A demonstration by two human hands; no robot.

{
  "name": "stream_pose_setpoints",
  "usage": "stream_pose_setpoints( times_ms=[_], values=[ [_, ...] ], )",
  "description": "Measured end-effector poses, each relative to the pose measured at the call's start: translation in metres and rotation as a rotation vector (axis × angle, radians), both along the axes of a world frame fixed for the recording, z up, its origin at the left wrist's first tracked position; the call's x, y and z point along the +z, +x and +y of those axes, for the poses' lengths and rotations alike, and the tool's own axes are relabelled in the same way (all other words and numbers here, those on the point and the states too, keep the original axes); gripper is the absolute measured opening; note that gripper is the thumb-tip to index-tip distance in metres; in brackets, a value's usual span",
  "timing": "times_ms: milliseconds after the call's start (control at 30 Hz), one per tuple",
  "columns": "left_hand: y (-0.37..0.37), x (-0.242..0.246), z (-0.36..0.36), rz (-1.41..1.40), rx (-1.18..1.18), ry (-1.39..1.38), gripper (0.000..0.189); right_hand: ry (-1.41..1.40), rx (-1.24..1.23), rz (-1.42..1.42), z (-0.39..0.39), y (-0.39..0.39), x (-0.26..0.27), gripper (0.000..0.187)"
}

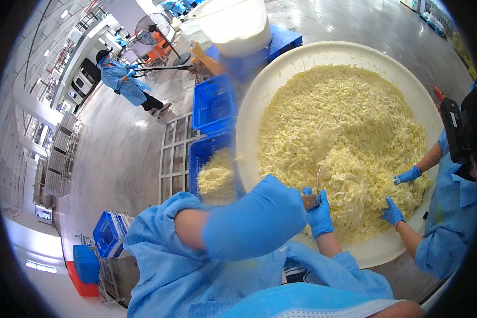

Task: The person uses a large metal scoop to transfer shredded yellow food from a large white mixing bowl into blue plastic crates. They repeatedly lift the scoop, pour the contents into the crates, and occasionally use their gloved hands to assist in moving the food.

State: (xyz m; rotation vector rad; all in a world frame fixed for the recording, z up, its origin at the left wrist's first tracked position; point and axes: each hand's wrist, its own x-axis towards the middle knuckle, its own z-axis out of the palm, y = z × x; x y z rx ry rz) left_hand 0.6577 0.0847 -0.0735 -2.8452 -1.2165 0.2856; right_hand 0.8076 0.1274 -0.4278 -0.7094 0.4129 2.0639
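Note:
My left hand [262,218], in a blue glove, is closed on the brown handle [310,201] of a tool with a thin, curved metal part; its far end is hidden. My gloved right hand [321,218] is at the same handle, fingers and thumb on either side; whether it grips is unclear. Both hands are at the near side of a large round white tub [342,49] holding a heap of pale yellow-green shredded vegetable [342,115], probably cabbage. At the right, a co-worker's two gloved hands [408,175] touch the shreds.
Left of the tub stand a blue crate of shreds [192,167] and another blue crate [214,101] by a metal grating [175,159]. A white tub [238,24] stands on a blue pallet [284,37]. Further off, a person [123,77] holds a pallet truck's handle near a fan [153,28].

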Motion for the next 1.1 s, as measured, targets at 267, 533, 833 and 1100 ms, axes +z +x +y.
stream_pose_setpoints(
  times_ms=[267, 533, 833, 1100],
  values=[
    [0.004, 0.008, 0.000, -0.022, 0.024, -0.067, 0.010, 0.032, 0.062, 0.109, -0.001, 0.002, -0.013, 0.036],
    [0.002, 0.004, 0.000, -0.008, 0.021, -0.095, 0.021, -0.105, -0.049, 0.079, 0.003, -0.001, -0.002, 0.039],
    [-0.008, -0.006, -0.006, 0.011, 0.072, -0.124, 0.019, -0.155, -0.094, 0.098, 0.000, -0.010, -0.012, 0.033],
    [-0.044, -0.036, -0.026, -0.107, 0.316, -0.233, 0.024, -0.209, -0.078, 0.168, -0.004, -0.020, -0.039, 0.035]
  ],
)
